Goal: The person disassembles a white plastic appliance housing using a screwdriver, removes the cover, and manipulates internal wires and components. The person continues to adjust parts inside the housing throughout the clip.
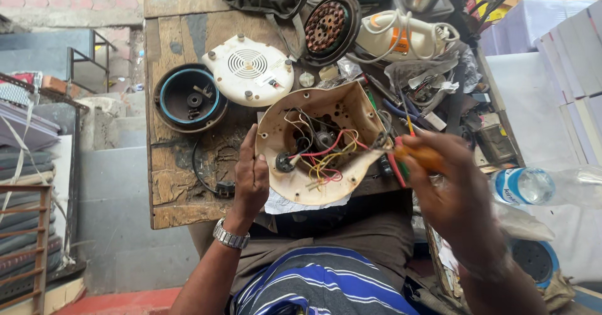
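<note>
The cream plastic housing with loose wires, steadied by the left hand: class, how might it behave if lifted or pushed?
The cream plastic housing is a hollow open shell, so probably light and stiff. Its curved body, steadied by the left hand, may rock if pushed. The loose coloured wires inside would likely flop.

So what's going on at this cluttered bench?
A person sits at a worn wooden workbench with an opened cream appliance housing in front of them, its red, yellow and black wires exposed. Their left hand steadies the housing's rim. Their right hand grips an orange-handled tool with its tip at the housing's right edge. A white vented cover and a round black part lie farther back on the bench.
</note>
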